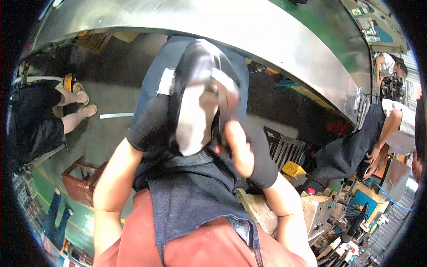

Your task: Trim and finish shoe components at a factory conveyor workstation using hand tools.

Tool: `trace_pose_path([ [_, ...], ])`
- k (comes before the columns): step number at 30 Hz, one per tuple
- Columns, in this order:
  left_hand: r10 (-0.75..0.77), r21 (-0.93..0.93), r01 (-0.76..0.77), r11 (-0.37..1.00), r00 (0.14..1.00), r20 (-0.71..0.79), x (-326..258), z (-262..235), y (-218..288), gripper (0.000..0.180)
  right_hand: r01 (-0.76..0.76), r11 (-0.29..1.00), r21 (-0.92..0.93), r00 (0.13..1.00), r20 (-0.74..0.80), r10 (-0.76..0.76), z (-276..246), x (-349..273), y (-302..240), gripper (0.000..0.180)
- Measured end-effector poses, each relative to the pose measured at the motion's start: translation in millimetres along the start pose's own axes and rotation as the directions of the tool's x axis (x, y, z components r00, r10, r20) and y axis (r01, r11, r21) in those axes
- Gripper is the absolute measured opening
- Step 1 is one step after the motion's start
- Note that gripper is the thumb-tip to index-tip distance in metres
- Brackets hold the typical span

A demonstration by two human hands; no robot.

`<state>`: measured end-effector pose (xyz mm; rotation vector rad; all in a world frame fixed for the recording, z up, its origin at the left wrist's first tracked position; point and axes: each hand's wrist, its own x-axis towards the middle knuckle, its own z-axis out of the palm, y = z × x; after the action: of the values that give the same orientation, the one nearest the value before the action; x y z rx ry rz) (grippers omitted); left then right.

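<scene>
A black shoe [207,55] with a pale insole rests over my lap, its opening facing up and its toe pointing away from me. My left hand [153,118], in a black fingerless covering, grips the shoe along its left side; the fingers are mostly hidden. At the near right edge of the shoe, my right hand [239,149] is curled, with a black band around the wrist. Motion blurs its fingers, and what they pinch cannot be made out. A brownish blurred strip [229,100] lies over the shoe's right side, just beyond this hand. Beneath the shoe is a dark apron [191,191].
A metal worktable [249,26] curves across the far side. To my right stand machine parts with a yellow box [293,170] and a red button [311,191]. A brown stool [82,178] is at left. Other people sit on both sides.
</scene>
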<state>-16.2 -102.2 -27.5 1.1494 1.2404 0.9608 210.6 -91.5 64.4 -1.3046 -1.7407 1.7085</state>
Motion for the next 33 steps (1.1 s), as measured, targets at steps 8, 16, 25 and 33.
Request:
trace_pose_path([
  [8,-0.163,-0.136,0.146,0.98,0.979,-0.126,-3,15,-43,0.08,-0.314,0.852,0.418,0.943,0.035,0.33,-29,37,21,0.047],
  [16,0.071,0.365,0.029,0.93,0.964,-0.257,-21,79,-14,0.095,0.191,0.729,-0.658,0.968,0.251,-0.027,-73,39,12,0.046],
  [25,0.122,0.217,-0.072,0.973,0.966,-0.227,5,62,-39,0.077,0.356,0.506,-0.785,0.929,0.238,-0.285,-73,60,84,0.051],
  [33,0.106,0.609,0.084,0.788,0.957,-0.269,48,77,2,0.063,-0.05,0.776,-0.629,0.85,0.382,0.364,-117,54,20,0.06],
])
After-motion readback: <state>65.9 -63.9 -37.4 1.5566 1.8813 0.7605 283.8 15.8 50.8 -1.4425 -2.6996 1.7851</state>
